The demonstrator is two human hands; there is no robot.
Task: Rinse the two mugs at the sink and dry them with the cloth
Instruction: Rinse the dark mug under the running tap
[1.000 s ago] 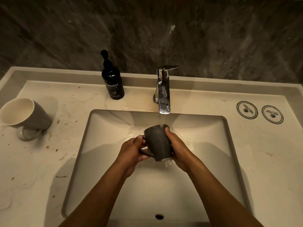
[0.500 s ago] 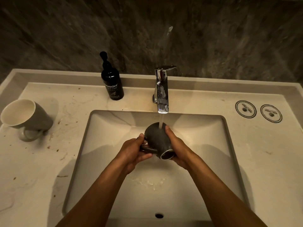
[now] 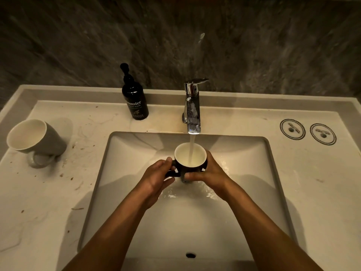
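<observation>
Both forearms extended forward; left hand [image 3: 156, 178] and right hand [image 3: 210, 174] each curled in a grip, facing inward, close together.

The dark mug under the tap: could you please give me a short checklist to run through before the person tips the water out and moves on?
1. Both hands hold the dark mug: ok. The left hand grips the handle and the right hand wraps the body.
2. Mug upright with its mouth under the stream: ok. Water from the tap falls inside.
3. Mug held over the sink basin: ok, so spills should land in the basin.
4. Water level in the mug: cannot tell.
5. Second mug within reach: ok. It lies tipped on the counter at the left.
6. Drying cloth at hand: cannot tell. None is in view.
</observation>
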